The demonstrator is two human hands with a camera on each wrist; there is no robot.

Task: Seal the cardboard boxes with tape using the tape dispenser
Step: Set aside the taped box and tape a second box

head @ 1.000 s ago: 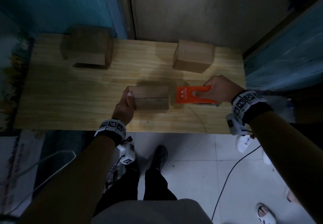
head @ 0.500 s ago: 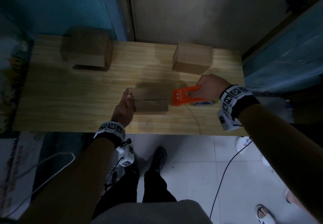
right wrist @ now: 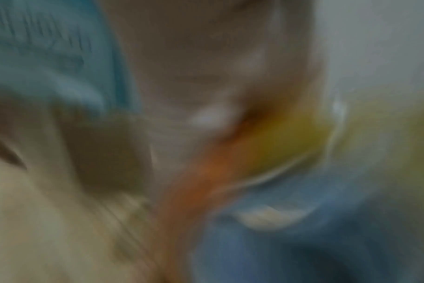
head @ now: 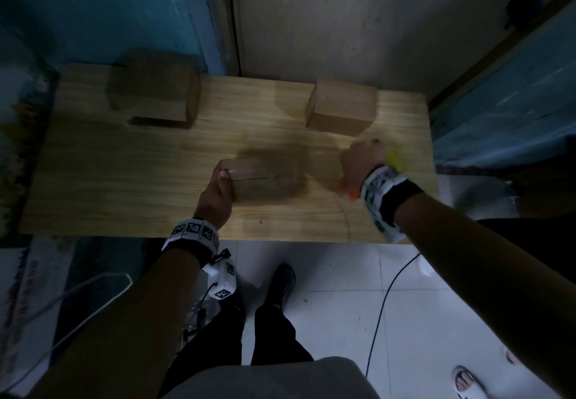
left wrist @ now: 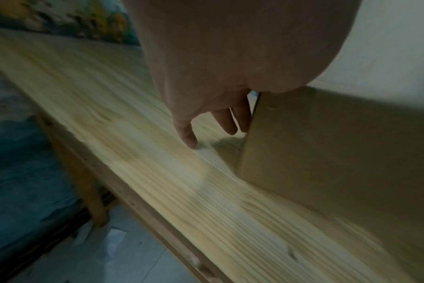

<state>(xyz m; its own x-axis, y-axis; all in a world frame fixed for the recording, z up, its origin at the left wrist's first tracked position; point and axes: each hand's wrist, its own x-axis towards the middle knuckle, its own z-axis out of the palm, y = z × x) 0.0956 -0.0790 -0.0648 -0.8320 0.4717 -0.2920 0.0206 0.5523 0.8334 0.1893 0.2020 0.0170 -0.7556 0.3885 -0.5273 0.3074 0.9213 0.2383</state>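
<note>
A small cardboard box [head: 265, 180] with a dark top seam lies in the middle of the wooden table [head: 124, 180]. My left hand [head: 215, 196] braces its left end. The thumb lies on top, and straight fingers [left wrist: 230, 122] press the end face of the box [left wrist: 339, 153]. My right hand [head: 361, 162], blurred by motion, is just right of the box and grips the orange tape dispenser [head: 352, 194]. Only an orange tip shows below the wrist. In the right wrist view the dispenser [right wrist: 206, 172] is an orange and yellow smear.
Two more cardboard boxes stand at the back: a darker one [head: 156, 93] on the left and a lighter one [head: 341, 107] on the right, close behind my right hand. A black cable [head: 383, 305] trails over the white floor tiles below the table's front edge.
My right hand has swung the dispenser away from the box's right end, turning it so the orange body is now mostly hidden. The left hand and box have stayed in place.
</note>
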